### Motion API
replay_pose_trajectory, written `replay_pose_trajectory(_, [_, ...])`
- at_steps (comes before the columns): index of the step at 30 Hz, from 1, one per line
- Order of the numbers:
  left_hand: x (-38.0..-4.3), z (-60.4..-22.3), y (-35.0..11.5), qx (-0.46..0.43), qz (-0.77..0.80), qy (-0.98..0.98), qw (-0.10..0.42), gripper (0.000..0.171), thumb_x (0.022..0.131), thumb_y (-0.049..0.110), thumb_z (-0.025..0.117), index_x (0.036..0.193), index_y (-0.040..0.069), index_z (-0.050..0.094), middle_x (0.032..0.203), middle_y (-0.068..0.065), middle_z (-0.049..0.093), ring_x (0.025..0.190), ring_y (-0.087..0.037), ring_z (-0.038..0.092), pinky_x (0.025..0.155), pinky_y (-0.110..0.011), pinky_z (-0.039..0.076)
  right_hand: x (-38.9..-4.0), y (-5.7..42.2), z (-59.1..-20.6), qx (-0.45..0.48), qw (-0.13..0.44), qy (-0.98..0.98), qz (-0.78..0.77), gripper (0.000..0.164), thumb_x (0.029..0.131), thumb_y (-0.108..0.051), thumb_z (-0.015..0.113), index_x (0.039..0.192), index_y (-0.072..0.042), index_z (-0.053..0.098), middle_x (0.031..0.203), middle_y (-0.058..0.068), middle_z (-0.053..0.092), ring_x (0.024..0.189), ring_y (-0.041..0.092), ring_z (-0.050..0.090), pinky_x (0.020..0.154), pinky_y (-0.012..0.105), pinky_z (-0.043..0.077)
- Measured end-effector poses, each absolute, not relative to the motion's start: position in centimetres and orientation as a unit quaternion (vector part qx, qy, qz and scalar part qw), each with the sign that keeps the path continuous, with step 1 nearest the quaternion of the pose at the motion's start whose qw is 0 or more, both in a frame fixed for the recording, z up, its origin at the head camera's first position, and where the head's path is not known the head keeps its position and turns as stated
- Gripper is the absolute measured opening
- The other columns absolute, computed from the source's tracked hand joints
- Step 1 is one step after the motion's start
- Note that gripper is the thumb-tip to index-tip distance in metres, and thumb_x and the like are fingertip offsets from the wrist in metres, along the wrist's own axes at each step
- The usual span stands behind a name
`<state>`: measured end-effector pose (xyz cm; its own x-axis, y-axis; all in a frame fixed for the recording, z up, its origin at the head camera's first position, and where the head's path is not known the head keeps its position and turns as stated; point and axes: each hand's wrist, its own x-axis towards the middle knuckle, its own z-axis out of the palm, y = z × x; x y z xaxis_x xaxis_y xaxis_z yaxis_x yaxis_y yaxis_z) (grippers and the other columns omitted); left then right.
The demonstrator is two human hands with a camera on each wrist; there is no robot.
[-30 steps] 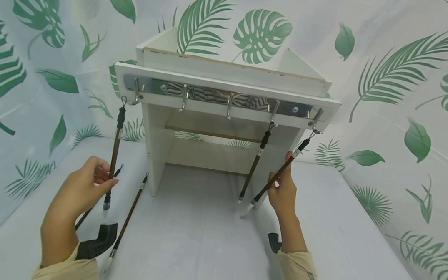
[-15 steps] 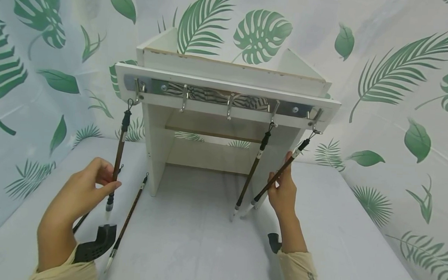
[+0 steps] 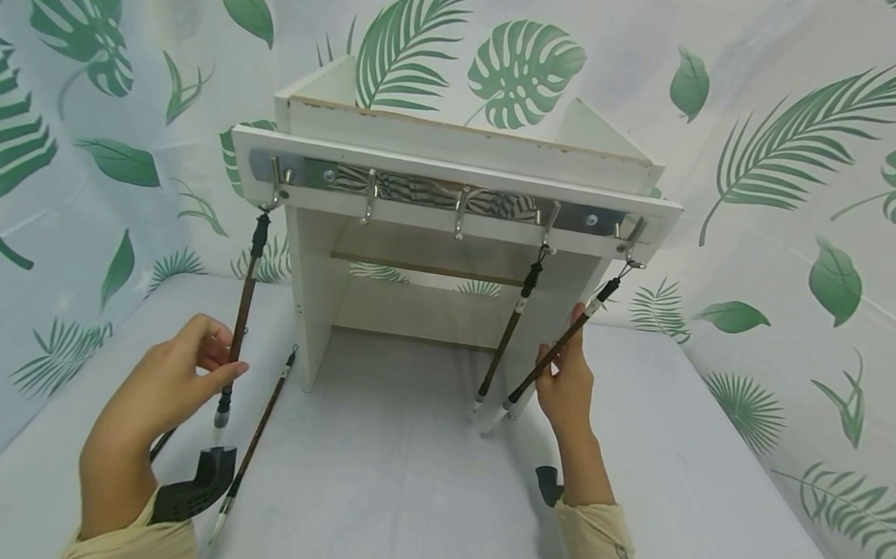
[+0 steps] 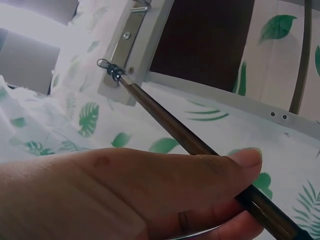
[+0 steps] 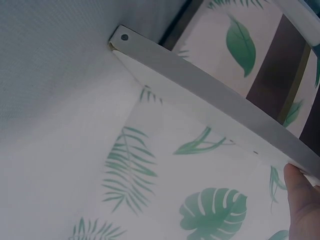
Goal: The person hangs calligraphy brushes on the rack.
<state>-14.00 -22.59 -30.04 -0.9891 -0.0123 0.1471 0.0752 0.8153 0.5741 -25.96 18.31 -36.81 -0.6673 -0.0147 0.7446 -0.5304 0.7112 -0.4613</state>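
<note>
My left hand (image 3: 181, 376) pinches a brown calligraphy brush (image 3: 243, 304) between thumb and fingers, its white tip pointing down. The brush's cord loop (image 4: 103, 63) is at the leftmost hook (image 3: 275, 184) of a metal hook rail (image 3: 422, 192); whether it is over the hook cannot be told. My right hand (image 3: 567, 381) has its fingers against the right side panel (image 5: 210, 90) of a white rack (image 3: 469, 139), behind a hanging brush (image 3: 558, 347). Another brush (image 3: 509, 332) hangs from the adjacent hook on the right.
On the table (image 3: 409, 478), left of the rack, lies a brush (image 3: 261, 430). Behind my left hand another dark brush (image 3: 161, 444) is mostly hidden. Two middle hooks (image 3: 461, 213) carry nothing. A leaf-print cloth (image 3: 761, 160) stands behind the rack.
My left hand has moved slightly right, bringing the brush's loop from left of the leftmost hook to just under its tip. The other hanging brush swings slightly; my right hand stays still.
</note>
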Motion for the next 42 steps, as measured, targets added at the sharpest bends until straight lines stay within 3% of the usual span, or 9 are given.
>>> replay_pose_trajectory(8, [-13.8, -29.8, -22.4, -0.013, -0.303, -0.950, 0.078, 0.034, 0.087, 0.024, 0.061, 0.104, 0.004, 0.040, 0.090, -0.013, 0.062, 0.084, -0.026, 0.060, 0.062, -0.032, 0.042, -26.0, 18.4, -36.8, 0.153, 0.365, -0.849, 0.350, 0.087, 0.084, 0.009, 0.053, 0.148, -0.027, 0.005, 0.113, 0.032, 0.053, 0.090, 0.045, 0.062, 0.066, 0.049, 0.053])
replay_pose_trajectory(14, [-13.6, -29.7, -22.3, -0.011, -0.298, -0.951, 0.086, 0.036, 0.086, 0.025, 0.062, 0.105, 0.004, 0.040, 0.089, -0.012, 0.061, 0.082, -0.025, 0.059, 0.061, -0.032, 0.042, -26.0, 18.5, -36.8, 0.153, 0.371, -0.850, 0.340, 0.086, 0.084, 0.007, 0.053, 0.148, -0.026, 0.006, 0.120, 0.030, 0.051, 0.087, 0.044, 0.063, 0.068, 0.049, 0.053])
replay_pose_trajectory(32, [-12.9, -29.8, -23.1, -0.042, -0.290, -0.950, 0.109, 0.030, 0.084, 0.019, 0.064, 0.099, 0.006, 0.042, 0.083, -0.005, 0.061, 0.079, -0.019, 0.058, 0.062, -0.032, 0.041, -26.0, 18.4, -37.0, 0.166, 0.386, -0.839, 0.347, 0.088, 0.082, 0.012, 0.052, 0.147, -0.026, 0.007, 0.118, 0.033, 0.051, 0.092, 0.045, 0.060, 0.072, 0.047, 0.053])
replay_pose_trajectory(42, [-12.6, -29.8, -23.0, -0.048, -0.290, -0.953, 0.080, 0.030, 0.084, 0.021, 0.064, 0.099, 0.007, 0.041, 0.082, -0.003, 0.059, 0.076, -0.015, 0.055, 0.061, -0.030, 0.040, -25.8, 18.3, -36.7, 0.159, 0.377, -0.842, 0.353, 0.087, 0.083, 0.011, 0.052, 0.147, -0.027, 0.007, 0.119, 0.033, 0.051, 0.091, 0.046, 0.061, 0.067, 0.048, 0.053])
